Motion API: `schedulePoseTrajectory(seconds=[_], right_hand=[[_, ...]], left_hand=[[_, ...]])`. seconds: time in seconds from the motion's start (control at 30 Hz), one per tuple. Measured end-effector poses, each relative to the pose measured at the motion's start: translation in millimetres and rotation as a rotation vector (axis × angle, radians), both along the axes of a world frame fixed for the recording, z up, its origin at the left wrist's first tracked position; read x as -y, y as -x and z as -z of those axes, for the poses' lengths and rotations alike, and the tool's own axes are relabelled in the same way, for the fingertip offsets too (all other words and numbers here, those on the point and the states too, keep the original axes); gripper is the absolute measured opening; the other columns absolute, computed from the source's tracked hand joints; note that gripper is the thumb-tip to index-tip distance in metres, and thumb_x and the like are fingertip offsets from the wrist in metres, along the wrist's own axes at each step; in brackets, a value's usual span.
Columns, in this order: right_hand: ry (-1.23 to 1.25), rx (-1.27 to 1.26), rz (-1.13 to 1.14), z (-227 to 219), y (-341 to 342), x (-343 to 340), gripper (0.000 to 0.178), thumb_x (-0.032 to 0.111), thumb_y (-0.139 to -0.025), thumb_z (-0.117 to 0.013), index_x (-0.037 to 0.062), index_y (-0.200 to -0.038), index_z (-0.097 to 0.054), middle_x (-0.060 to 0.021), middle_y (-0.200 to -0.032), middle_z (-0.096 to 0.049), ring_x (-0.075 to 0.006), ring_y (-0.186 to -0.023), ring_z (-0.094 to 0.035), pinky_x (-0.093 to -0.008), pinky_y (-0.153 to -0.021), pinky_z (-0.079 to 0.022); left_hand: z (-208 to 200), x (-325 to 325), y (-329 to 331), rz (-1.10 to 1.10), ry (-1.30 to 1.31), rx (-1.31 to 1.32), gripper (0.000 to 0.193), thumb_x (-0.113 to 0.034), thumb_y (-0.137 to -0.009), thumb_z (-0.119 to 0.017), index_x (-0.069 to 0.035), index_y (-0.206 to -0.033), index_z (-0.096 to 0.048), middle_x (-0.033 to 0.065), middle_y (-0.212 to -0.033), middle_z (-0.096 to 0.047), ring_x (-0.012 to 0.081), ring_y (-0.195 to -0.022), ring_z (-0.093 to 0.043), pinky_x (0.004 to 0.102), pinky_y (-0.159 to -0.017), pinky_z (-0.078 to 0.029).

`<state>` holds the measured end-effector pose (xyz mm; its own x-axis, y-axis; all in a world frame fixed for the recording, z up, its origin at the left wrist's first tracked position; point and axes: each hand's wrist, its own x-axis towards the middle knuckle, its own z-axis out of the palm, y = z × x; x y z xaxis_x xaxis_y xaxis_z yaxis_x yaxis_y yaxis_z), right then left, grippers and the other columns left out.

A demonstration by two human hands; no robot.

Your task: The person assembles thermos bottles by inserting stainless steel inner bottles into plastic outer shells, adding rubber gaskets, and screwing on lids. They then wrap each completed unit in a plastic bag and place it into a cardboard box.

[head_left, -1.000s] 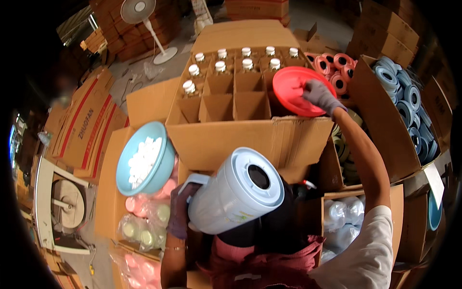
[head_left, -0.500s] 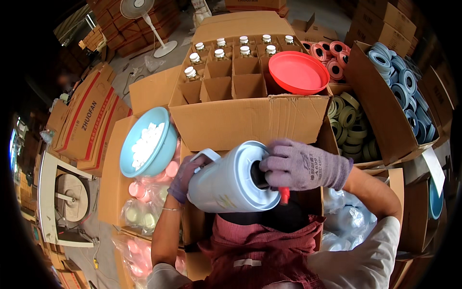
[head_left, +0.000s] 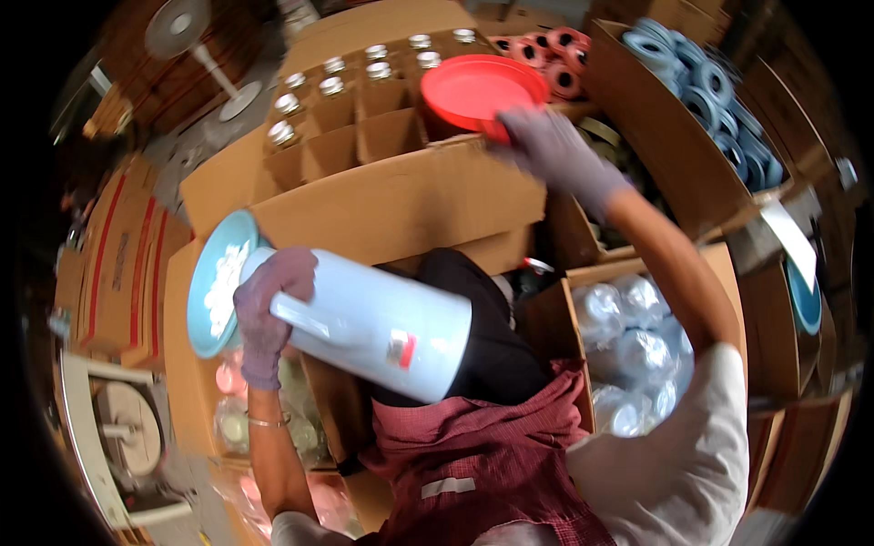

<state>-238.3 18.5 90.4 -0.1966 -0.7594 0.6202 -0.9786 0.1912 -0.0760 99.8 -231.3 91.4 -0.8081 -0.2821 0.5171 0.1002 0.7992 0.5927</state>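
Observation:
My left hand [head_left: 275, 305] is closed round the end of a light blue thermos jug [head_left: 387, 328], next to its handle. The jug lies tilted across my lap, its broad end toward the right and a small red-and-white label on its side. My right hand [head_left: 560, 159] is stretched out at the near rim of a round red plastic tray [head_left: 482, 91]. Motion smears its fingers, and a bit of red shows at their tips; whether it is the tray's rim or a separate piece cannot be told. Both hands wear grey-purple gloves.
Before me stands a divided carton [head_left: 401, 196] with several white-capped bottles. A blue basin [head_left: 202, 318] of small white pieces sits left. Cartons of blue rings [head_left: 701, 109], pink rings [head_left: 560, 68] and plastic-wrapped parts [head_left: 637, 350] line the right side.
My right hand has left the jug's end opening and moved up and away to the red tray. My left hand has swung the jug round so its side and handle show. The view has shifted.

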Motion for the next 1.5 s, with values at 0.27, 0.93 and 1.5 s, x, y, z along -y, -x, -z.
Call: schedulePoseTrajectory(seconds=[0.27,0.93,1.5], right_hand=[[-0.321,0.082,0.408,35.9,138.4,60.8,0.033,0.030,-0.088,-0.064,0.0050,-0.109,-0.060,-0.0192,-0.108,-0.062,-0.0374,-0.102,-0.063,-0.0465,-0.087,-0.050],[-0.424,1.604,0.508,145.9,-58.4,-256.7,0.030,0.028,-0.093,-0.064,-0.0005,-0.099,-0.067,-0.0091,-0.082,-0.069,-0.0164,-0.080,-0.068,-0.0333,-0.067,-0.057],[1.095,0.972,-0.332,-14.7,100.6,219.0,0.045,0.039,-0.095,-0.056,0.0007,-0.119,-0.051,-0.0169,-0.117,-0.054,-0.0245,-0.100,-0.062,-0.0360,-0.083,-0.054]], left_hand=[[27.4,-86.1,48.6,0.678,0.445,0.195,0.042,-0.038,-0.082,-0.073,-0.012,-0.113,-0.063,0.0088,-0.121,-0.062,0.0305,-0.115,-0.059,0.0515,-0.105,-0.042],[18.5,-59.9,64.9,0.041,-0.147,0.194,0.034,-0.016,-0.102,-0.044,0.005,-0.124,-0.060,0.0178,-0.130,-0.061,0.0281,-0.126,-0.054,0.0384,-0.110,-0.037],[13.8,-99.8,185.3,0.233,-0.195,-0.041,0.102,-0.036,-0.070,-0.085,0.003,-0.146,-0.031,0.0191,-0.145,-0.041,0.0279,-0.134,-0.040,0.0399,-0.114,-0.029]])
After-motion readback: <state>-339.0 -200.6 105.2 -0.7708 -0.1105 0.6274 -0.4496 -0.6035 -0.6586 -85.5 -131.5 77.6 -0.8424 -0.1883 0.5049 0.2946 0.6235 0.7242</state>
